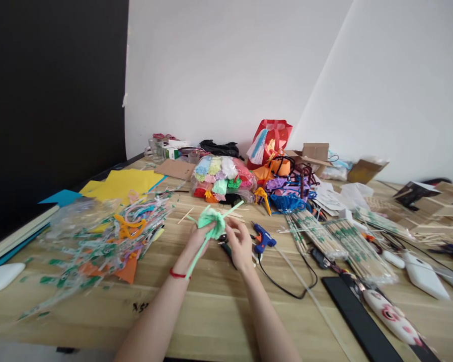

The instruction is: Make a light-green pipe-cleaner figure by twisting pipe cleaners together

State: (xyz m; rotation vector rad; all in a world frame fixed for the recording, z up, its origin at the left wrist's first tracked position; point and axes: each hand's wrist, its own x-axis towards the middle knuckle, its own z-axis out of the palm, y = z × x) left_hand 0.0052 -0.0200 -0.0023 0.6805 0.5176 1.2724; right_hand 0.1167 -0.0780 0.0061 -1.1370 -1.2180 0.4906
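My left hand [201,237] is closed round a light green fuzzy pipe-cleaner bundle [211,221], whose long green stem [196,256] runs down past my wrist. A red string is tied round that wrist. My right hand [240,242] pinches the right side of the green bundle, fingers curled on it. Both hands hover above the wooden table [211,311], near its middle. Loose green ends stick up and to the right from the bundle.
A blue glue gun [263,240] with a black cord lies right of my hands. Clear wrappers [98,246] pile up on the left, beside yellow paper [124,182]. Packs of coloured pipe cleaners [222,176], a red bag [272,134], bundled sticks [335,241] and boxes crowd the back and right.
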